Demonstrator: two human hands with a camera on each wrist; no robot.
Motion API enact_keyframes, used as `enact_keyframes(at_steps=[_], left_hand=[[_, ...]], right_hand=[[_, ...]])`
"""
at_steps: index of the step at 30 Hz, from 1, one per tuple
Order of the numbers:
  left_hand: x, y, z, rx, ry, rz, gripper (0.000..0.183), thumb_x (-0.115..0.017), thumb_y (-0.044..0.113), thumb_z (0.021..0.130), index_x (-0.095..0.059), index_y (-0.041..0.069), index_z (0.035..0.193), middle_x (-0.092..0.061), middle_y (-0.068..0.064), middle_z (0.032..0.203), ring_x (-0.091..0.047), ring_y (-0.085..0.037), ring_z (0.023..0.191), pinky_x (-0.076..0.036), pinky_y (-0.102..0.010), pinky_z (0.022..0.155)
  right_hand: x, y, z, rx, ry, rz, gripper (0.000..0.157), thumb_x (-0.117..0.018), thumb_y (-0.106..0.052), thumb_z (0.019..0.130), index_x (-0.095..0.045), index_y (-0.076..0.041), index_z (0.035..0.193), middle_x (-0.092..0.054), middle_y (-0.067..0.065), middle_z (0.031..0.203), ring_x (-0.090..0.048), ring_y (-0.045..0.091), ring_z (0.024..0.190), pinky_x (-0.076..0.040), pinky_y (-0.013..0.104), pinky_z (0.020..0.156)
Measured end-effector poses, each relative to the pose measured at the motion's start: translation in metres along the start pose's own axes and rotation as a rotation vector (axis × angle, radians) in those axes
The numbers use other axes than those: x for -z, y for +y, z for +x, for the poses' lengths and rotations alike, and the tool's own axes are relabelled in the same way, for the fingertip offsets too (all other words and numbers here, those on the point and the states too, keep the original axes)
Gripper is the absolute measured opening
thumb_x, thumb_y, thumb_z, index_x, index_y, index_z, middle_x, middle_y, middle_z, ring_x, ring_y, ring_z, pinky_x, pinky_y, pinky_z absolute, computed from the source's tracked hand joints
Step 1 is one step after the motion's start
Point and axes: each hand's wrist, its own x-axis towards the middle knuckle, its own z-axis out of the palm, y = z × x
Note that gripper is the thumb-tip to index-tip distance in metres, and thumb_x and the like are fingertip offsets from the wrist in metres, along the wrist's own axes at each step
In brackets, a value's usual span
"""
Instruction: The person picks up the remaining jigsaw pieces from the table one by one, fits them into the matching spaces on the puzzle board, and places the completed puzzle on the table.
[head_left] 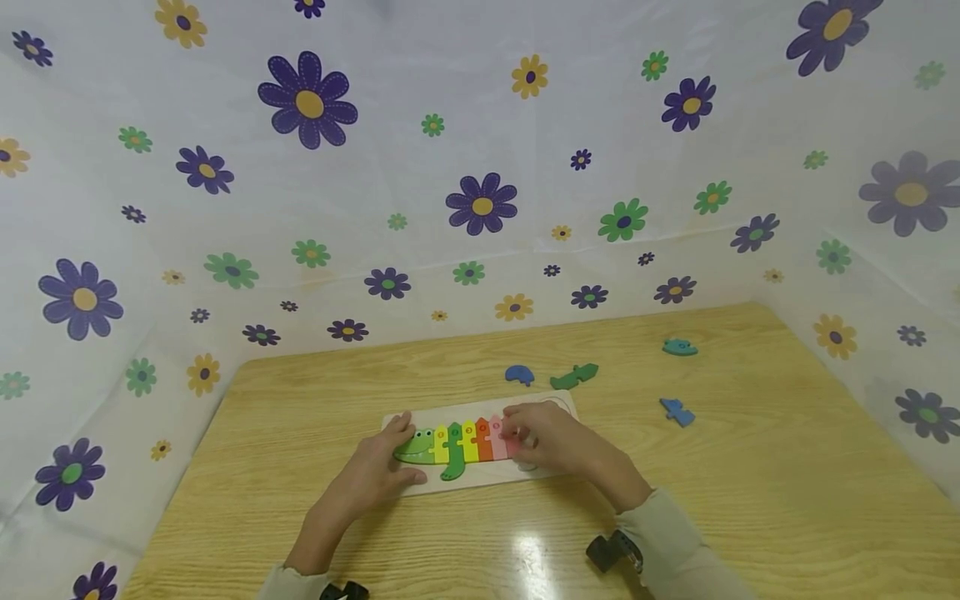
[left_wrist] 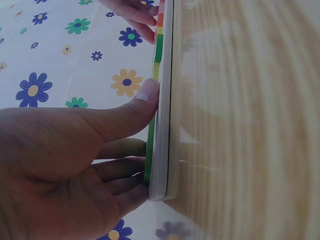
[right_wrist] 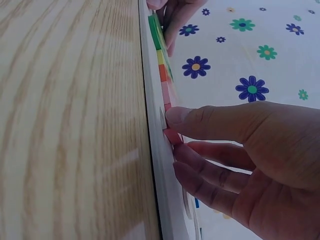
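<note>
A pale wooden puzzle board [head_left: 480, 483] lies on the table, bearing a row of coloured crocodile pieces. At its left end sits the green crocodile head [head_left: 415, 450]; yellow, green, orange and pink pieces follow to the right. My left hand [head_left: 375, 467] rests on the left end, fingers by the head and thumb against the board's front edge. Over the right part of the row, my right hand [head_left: 558, 437] pinches a red puzzle piece [right_wrist: 172, 136] between thumb and fingers, beside the pink piece [head_left: 496, 439]. The fingers partly hide that piece in the head view.
Behind the board lie a blue rounded piece [head_left: 519, 374] and a green piece [head_left: 575, 377]. Farther right are a teal piece [head_left: 679, 347] and a blue piece [head_left: 678, 412]. A flower-patterned white cloth [head_left: 420, 167] hangs around the wooden table [head_left: 300, 408].
</note>
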Motion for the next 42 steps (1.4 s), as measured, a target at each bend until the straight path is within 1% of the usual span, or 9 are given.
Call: enact_keyframes(at_steps=[4,7,11,14,22,27,35,37,42], left_hand=[[0.0,-0.002,0.0,-0.002,0.006,0.006,0.077,-0.084,0.018,0.086,-0.046,-0.007,0.149,-0.03,-0.022,0.163,-0.025,-0.04,0.152,-0.025,-0.054,0.122],[0.001,-0.003,0.0,-0.002,0.01,0.014,0.077,-0.084,0.018,0.086,-0.047,-0.007,0.149,-0.029,-0.022,0.163,-0.025,-0.04,0.152,-0.025,-0.054,0.122],[0.0,-0.005,-0.001,-0.003,0.012,0.017,0.078,-0.084,0.019,0.086,-0.047,-0.007,0.149,-0.03,-0.022,0.163,-0.026,-0.04,0.152,-0.026,-0.054,0.121],[0.0,-0.006,-0.001,-0.001,0.014,0.016,0.078,-0.084,0.018,0.086,-0.046,-0.006,0.149,-0.03,-0.022,0.163,-0.026,-0.039,0.152,-0.026,-0.054,0.121],[-0.002,-0.009,-0.002,-0.003,0.01,0.001,0.077,-0.083,0.019,0.087,-0.046,-0.007,0.149,-0.029,-0.021,0.164,-0.025,-0.039,0.152,-0.026,-0.054,0.121],[-0.002,-0.008,-0.002,-0.015,0.014,0.005,0.077,-0.084,0.019,0.086,-0.047,-0.007,0.148,-0.031,-0.022,0.163,-0.026,-0.04,0.151,-0.027,-0.054,0.121],[-0.001,-0.005,-0.001,-0.007,0.006,0.003,0.076,-0.084,0.019,0.086,-0.048,-0.007,0.148,-0.032,-0.021,0.163,-0.027,-0.04,0.151,-0.027,-0.055,0.121],[-0.001,-0.005,-0.001,-0.008,0.004,0.0,0.076,-0.084,0.019,0.086,-0.048,-0.007,0.148,-0.031,-0.021,0.163,-0.026,-0.039,0.152,-0.027,-0.055,0.121],[-0.001,-0.004,-0.002,-0.017,0.004,0.006,0.076,-0.083,0.02,0.087,-0.048,-0.007,0.148,-0.031,-0.021,0.163,-0.026,-0.039,0.152,-0.027,-0.054,0.121]], right_hand=[[0.0,-0.001,0.002,-0.011,-0.004,-0.008,0.021,-0.081,-0.005,0.088,-0.077,-0.005,0.108,-0.067,0.021,0.132,-0.072,0.027,0.105,-0.06,0.032,0.086],[0.0,-0.003,0.003,-0.018,-0.008,-0.024,0.021,-0.081,-0.007,0.089,-0.077,-0.005,0.109,-0.067,0.02,0.132,-0.07,0.029,0.11,-0.059,0.036,0.09],[0.0,-0.004,0.003,-0.051,-0.019,-0.021,0.021,-0.08,-0.009,0.09,-0.077,-0.006,0.11,-0.066,0.019,0.134,-0.064,0.033,0.123,-0.053,0.045,0.104],[0.0,-0.005,0.004,-0.072,-0.026,-0.004,0.02,-0.08,-0.009,0.09,-0.077,-0.006,0.11,-0.065,0.019,0.135,-0.059,0.035,0.13,-0.047,0.05,0.11],[0.002,-0.007,0.004,-0.042,-0.039,0.0,0.018,-0.078,-0.01,0.092,-0.076,-0.004,0.109,-0.066,0.018,0.131,-0.06,0.036,0.127,-0.048,0.05,0.109],[0.002,-0.005,0.002,-0.062,-0.033,-0.02,0.02,-0.075,-0.015,0.095,-0.076,-0.006,0.113,-0.064,0.018,0.135,-0.06,0.034,0.126,-0.049,0.05,0.108],[0.003,0.0,-0.002,-0.047,0.036,-0.016,0.016,-0.071,-0.012,0.096,-0.076,-0.007,0.11,-0.063,0.02,0.136,-0.058,0.037,0.128,-0.047,0.055,0.109],[0.004,0.001,-0.003,-0.046,0.066,-0.019,0.016,-0.071,-0.01,0.095,-0.076,-0.006,0.11,-0.063,0.02,0.136,-0.058,0.037,0.128,-0.048,0.054,0.108],[0.008,0.004,-0.003,-0.072,0.14,-0.063,0.019,-0.075,-0.012,0.094,-0.076,-0.006,0.112,-0.064,0.017,0.136,-0.06,0.035,0.128,-0.049,0.051,0.107]])
